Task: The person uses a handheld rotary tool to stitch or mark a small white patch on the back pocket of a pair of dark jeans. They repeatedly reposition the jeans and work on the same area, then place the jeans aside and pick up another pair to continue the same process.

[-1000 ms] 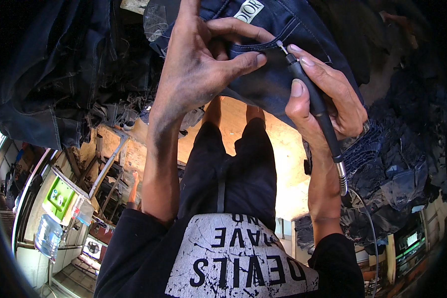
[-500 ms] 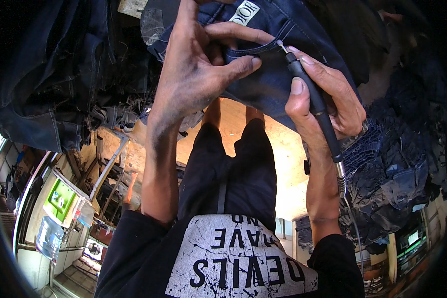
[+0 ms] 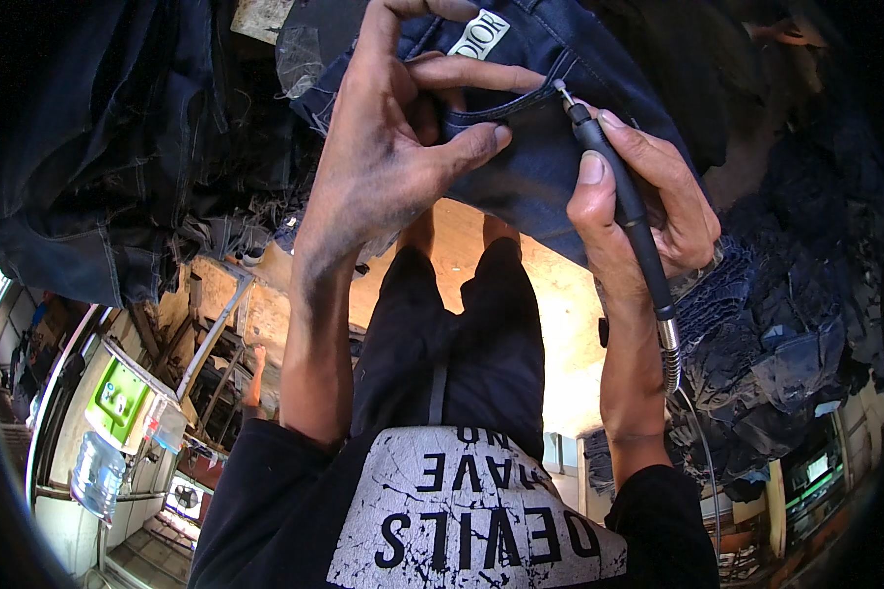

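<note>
Dark blue denim jeans (image 3: 521, 182) are spread at the top, with a stitched, curved pocket edge and a white label patch (image 3: 480, 35). My left hand (image 3: 388, 147) rests on them, fingers apart; its index finger stretches along the pocket opening and its thumb lies on the cloth below. My right hand (image 3: 648, 196) grips a black rotary tool handpiece (image 3: 620, 180) like a pen. The handpiece's small pale grinding tip is at the right end of the pocket edge, close to my left index fingertip. A metal spring sleeve and thin cable trail from its lower end.
Dark denim garments (image 3: 98, 128) hang at the left. A large heap of dark denim (image 3: 766, 324) is piled on the right. Lower left are a green tray (image 3: 118, 398), a clear water jug (image 3: 98, 473) and another person's arm (image 3: 256, 378). Light wooden flooring (image 3: 570, 314) shows below.
The grinding tip has shifted slightly right along the pocket seam. The label patch and cloth have moved a little left and down. Both hands keep nearly the same pose.
</note>
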Tool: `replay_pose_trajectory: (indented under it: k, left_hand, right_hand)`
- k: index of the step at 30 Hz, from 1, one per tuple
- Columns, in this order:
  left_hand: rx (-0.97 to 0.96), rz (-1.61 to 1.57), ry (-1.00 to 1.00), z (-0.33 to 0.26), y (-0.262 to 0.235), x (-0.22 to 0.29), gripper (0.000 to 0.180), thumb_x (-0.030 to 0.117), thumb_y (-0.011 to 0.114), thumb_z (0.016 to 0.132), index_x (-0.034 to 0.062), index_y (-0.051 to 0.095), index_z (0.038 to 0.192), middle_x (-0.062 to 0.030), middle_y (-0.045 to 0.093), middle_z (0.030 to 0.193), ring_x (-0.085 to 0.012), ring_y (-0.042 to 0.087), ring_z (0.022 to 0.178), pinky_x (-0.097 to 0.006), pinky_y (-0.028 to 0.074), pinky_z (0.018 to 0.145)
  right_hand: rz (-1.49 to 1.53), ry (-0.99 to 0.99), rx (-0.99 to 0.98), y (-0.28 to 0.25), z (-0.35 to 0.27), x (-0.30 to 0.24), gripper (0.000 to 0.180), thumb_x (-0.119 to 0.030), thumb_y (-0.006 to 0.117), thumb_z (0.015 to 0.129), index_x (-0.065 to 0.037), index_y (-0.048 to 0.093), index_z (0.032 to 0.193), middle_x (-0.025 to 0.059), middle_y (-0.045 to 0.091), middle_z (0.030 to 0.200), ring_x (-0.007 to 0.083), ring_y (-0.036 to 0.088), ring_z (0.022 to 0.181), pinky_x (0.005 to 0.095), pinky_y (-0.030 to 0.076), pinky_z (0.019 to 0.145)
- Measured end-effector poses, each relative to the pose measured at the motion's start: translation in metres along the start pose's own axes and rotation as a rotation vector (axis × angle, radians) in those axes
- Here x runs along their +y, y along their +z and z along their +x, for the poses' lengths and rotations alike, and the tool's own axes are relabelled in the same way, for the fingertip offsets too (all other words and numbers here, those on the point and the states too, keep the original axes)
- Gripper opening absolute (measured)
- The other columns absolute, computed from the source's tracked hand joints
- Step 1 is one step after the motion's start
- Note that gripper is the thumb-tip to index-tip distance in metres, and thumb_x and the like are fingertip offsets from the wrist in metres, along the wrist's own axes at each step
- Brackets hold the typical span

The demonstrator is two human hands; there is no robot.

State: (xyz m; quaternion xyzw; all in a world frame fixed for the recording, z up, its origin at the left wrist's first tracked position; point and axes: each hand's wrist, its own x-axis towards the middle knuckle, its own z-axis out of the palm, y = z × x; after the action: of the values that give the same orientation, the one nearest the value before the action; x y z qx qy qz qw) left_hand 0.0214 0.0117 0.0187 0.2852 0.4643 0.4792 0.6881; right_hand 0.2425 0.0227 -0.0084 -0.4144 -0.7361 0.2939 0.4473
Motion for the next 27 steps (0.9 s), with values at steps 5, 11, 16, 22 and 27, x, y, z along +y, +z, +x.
replay_pose_trajectory:
  k: [5, 11, 16, 22, 27]
  left_hand:
    - [-0.002, -0.049, -0.042, -0.0007, 0.0021, 0.0016, 0.072, -0.017, 0.071, 0.092, 0.0084, 0.027, 0.143, -0.0275, 0.071, 0.132, -0.0251, 0.071, 0.119, -0.038, 0.058, 0.103]
    - [-0.020, -0.020, -0.047, 0.0002, 0.0013, 0.0024, 0.071, -0.016, 0.070, 0.092, 0.0085, 0.027, 0.143, -0.0271, 0.070, 0.136, -0.0236, 0.070, 0.121, -0.037, 0.057, 0.103]
    - [-0.015, 0.069, -0.043, -0.0001, 0.0012, 0.0032, 0.071, -0.015, 0.070, 0.093, 0.0091, 0.028, 0.144, -0.0249, 0.070, 0.138, -0.0192, 0.068, 0.120, -0.032, 0.056, 0.100]
    - [-0.035, 0.086, -0.061, 0.0004, -0.0011, 0.0051, 0.070, -0.015, 0.068, 0.093, 0.0090, 0.028, 0.145, -0.0247, 0.070, 0.139, -0.0168, 0.066, 0.121, -0.030, 0.053, 0.099]
    - [-0.034, 0.095, -0.020, 0.0027, 0.0043, 0.0012, 0.069, -0.015, 0.067, 0.094, 0.0090, 0.028, 0.145, -0.0244, 0.070, 0.140, -0.0154, 0.065, 0.120, -0.030, 0.052, 0.099]
  right_hand:
    - [-0.012, 0.045, 0.014, 0.0004, -0.0003, 0.0005, 0.029, -0.006, 0.080, 0.088, 0.002, 0.078, 0.116, 0.0203, 0.080, 0.109, 0.0286, 0.080, 0.099, 0.0387, 0.066, 0.090]
    - [-0.048, 0.084, 0.020, 0.0005, 0.0005, -0.0022, 0.028, -0.006, 0.080, 0.090, 0.002, 0.078, 0.116, 0.0206, 0.080, 0.110, 0.0275, 0.080, 0.099, 0.0371, 0.065, 0.090]
    - [-0.058, 0.120, -0.003, 0.0001, 0.0022, -0.0033, 0.029, -0.006, 0.079, 0.091, 0.002, 0.076, 0.119, 0.0206, 0.080, 0.110, 0.0267, 0.080, 0.100, 0.0356, 0.064, 0.091]
    - [-0.024, 0.181, -0.006, -0.0002, 0.0016, -0.0032, 0.029, -0.005, 0.078, 0.093, 0.003, 0.075, 0.121, 0.0208, 0.080, 0.111, 0.0259, 0.081, 0.101, 0.0349, 0.064, 0.092]
    - [-0.009, 0.176, 0.031, 0.0023, 0.0009, 0.0002, 0.027, -0.002, 0.076, 0.094, 0.004, 0.075, 0.121, 0.0217, 0.080, 0.111, 0.0263, 0.081, 0.101, 0.0345, 0.064, 0.093]
